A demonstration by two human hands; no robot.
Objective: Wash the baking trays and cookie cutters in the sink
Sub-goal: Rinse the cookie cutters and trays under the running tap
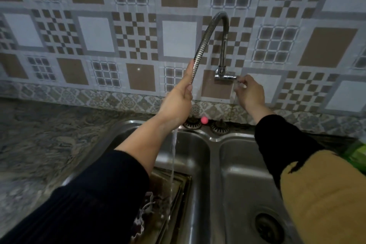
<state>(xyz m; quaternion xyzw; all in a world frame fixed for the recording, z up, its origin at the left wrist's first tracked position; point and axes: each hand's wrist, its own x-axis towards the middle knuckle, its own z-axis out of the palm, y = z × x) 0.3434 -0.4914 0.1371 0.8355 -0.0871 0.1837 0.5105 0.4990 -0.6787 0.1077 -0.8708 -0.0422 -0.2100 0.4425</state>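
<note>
A patterned tile wall [138,31] fills the upper half of the view, and below it a marbled grey desk [39,144] runs along the left. Set into the desk is a steel double sink [214,162], its right basin showing a round drain [269,229]. In the left basin lie the baking trays [178,188], stacked flat and partly hidden under the left sleeve; something pale and cut-out sits at their near edge, too blurred to name. A flexible metal faucet hose [210,33] arches out from the wall. The left hand [176,103] grips the hose's lower end, fingers curled round it, and a thin stream of water [172,164] falls from under that hand onto the trays. The right hand [250,93] pinches the small faucet handle [238,79] beside the wall fitting, fingertips pressed together on it. Two strainer plugs [218,128] and a small pink ball [204,120] rest on the sink's back rim.
</note>
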